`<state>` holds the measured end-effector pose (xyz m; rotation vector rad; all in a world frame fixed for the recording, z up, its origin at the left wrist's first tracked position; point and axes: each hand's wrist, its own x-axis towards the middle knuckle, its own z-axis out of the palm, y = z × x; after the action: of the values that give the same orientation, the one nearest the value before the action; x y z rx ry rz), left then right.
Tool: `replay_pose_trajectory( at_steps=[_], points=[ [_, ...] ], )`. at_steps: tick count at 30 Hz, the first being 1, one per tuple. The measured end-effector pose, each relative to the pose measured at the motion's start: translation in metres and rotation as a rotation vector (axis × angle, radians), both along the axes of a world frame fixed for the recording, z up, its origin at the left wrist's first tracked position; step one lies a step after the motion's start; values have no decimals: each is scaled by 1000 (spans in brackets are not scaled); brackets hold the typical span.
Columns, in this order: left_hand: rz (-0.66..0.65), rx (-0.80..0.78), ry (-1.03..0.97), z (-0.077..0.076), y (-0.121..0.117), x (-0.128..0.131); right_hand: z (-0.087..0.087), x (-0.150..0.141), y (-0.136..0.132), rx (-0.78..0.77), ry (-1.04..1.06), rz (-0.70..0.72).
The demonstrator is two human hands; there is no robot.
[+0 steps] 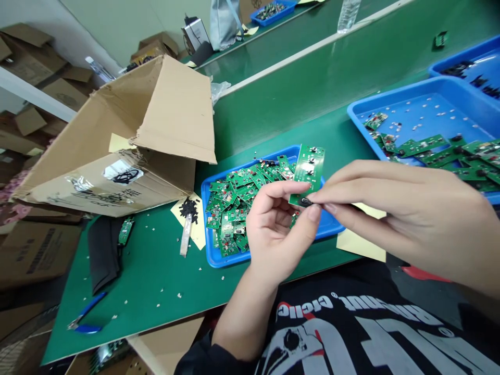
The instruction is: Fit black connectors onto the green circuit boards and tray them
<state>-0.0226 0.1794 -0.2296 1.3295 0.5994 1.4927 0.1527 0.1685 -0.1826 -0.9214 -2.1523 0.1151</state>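
A green circuit board (311, 167) is held upright over the tray, pinched by its lower edge between the thumb and fingers of my left hand (279, 229). My right hand (394, 208) has its thumb and fingertips closed at the board's lower right corner, by a small black part (305, 201) on it. Whether the right fingertips grip that part or the board's edge is hard to make out. Below and behind my hands sits a blue tray (219, 263) heaped with similar circuit boards (238, 200).
A larger blue tray (357, 112) with boards stands at right. An open cardboard box (172, 114) is at left. Small black parts (189, 208) lie on yellow paper (199, 229). Blue-handled cutters (88, 315) and black foam (103, 252) lie near the table's left edge.
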Motion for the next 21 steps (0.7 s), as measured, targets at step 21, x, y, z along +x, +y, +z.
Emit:
replay_pose_trajectory(
  at_steps=[21],
  points=[
    [-96,-42,103,6,7,-9,10,5,-6,34,-166,-96]
  ],
)
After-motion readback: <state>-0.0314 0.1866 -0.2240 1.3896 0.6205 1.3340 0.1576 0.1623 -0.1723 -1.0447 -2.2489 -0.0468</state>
